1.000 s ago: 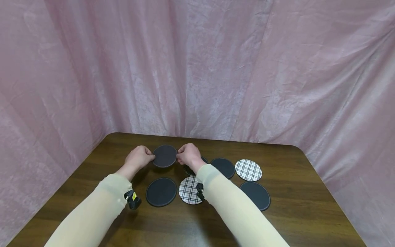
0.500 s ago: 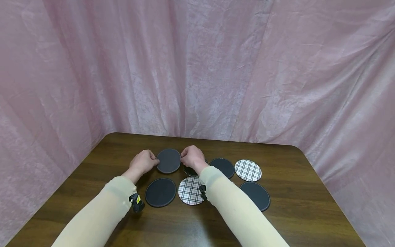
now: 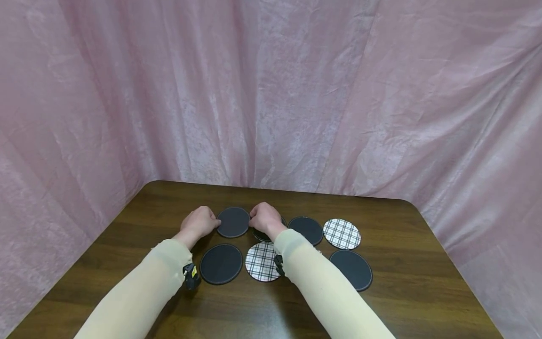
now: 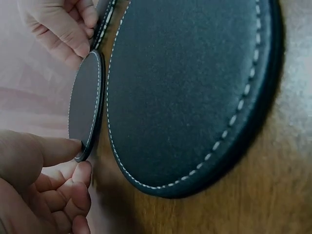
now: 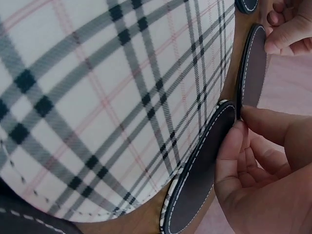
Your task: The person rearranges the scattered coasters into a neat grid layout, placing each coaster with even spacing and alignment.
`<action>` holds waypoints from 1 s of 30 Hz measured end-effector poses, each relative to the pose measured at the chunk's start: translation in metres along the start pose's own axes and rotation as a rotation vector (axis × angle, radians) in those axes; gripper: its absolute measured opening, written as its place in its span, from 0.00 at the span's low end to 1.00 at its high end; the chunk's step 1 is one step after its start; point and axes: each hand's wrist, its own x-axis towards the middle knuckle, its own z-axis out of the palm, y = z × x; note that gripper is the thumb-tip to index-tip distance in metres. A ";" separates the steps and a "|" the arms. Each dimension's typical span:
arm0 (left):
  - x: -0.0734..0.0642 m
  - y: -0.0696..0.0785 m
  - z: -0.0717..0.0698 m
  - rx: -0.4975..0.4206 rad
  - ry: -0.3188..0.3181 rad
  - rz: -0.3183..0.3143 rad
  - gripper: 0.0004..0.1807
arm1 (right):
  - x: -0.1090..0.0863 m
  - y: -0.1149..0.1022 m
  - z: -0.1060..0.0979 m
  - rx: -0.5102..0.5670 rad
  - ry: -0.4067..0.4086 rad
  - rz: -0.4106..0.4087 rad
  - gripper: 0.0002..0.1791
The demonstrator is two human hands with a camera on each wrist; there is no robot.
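Both hands pinch opposite edges of a round black coaster (image 3: 234, 222) with pale stitching, at the back left of the table. My left hand (image 3: 197, 223) has its thumb on top of the edge and fingers beneath, as the left wrist view shows. On the other side my right hand (image 3: 265, 219) grips the rim between thumb and finger. Whether the coaster touches the table cannot be told. Below the right hand lies another black coaster (image 5: 195, 175), partly hidden by that hand in the head view; a plaid edge shows under it.
Nearer me lie a black coaster (image 3: 221, 264) and a white plaid coaster (image 3: 261, 262). Rightward are a black coaster (image 3: 306, 230), a plaid one (image 3: 342, 234) and another black one (image 3: 351, 269), partly behind the right sleeve. A pink curtain (image 3: 296, 94) hangs behind the wooden table (image 3: 406, 282).
The held coaster has come down towards the table and shifted slightly right, with both hands moving along. Its tilt has flattened. The other coasters have stayed in place.
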 end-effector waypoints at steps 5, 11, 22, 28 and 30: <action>0.001 0.001 0.001 0.023 0.002 0.005 0.25 | -0.003 -0.004 0.000 -0.038 -0.018 -0.003 0.17; 0.000 0.004 0.000 0.009 0.000 0.006 0.28 | -0.002 -0.003 0.003 -0.041 -0.008 0.002 0.18; 0.029 -0.021 0.015 0.032 -0.009 -0.004 0.16 | 0.008 0.006 0.014 -0.062 0.027 -0.027 0.16; -0.016 0.000 -0.012 0.020 -0.001 0.015 0.13 | -0.006 0.002 0.001 -0.026 0.026 -0.054 0.16; -0.023 -0.002 -0.015 0.016 -0.003 0.030 0.13 | -0.009 0.002 -0.001 -0.022 0.031 -0.064 0.14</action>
